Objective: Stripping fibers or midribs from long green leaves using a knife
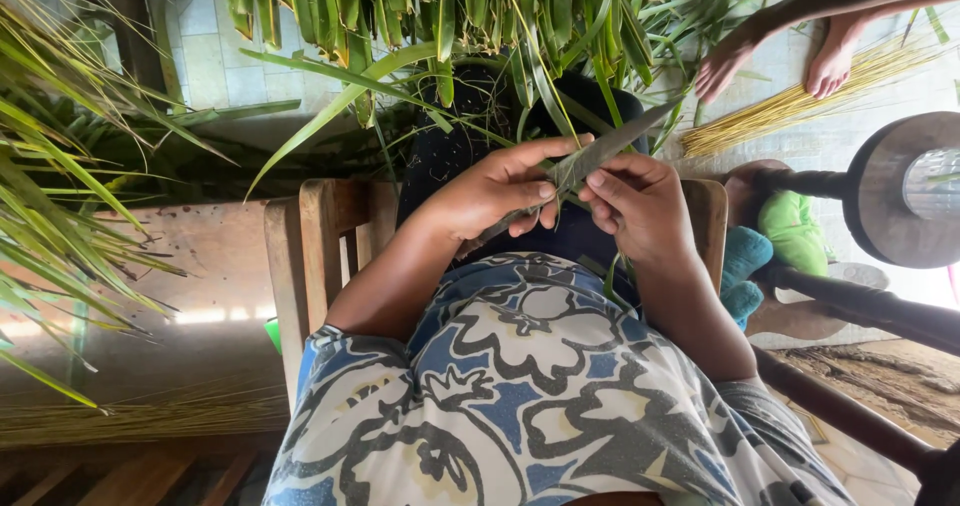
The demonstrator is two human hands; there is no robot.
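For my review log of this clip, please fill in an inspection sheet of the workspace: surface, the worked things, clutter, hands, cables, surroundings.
Surface: no table; work is done over the lap, on a blue and white patterned cloth, with a wooden chair frame below.
Worked things: a long green palm leaf strip held between both hands.
Clutter: hanging green leaves; a bundle of pale yellow leaf ribs on the tiled floor.
Hands: left hand and right hand both pinch the strip.
Cables: nothing seen.
Surroundings: another person's feet by the bundle; a round wooden stand; blue and green cloth items.
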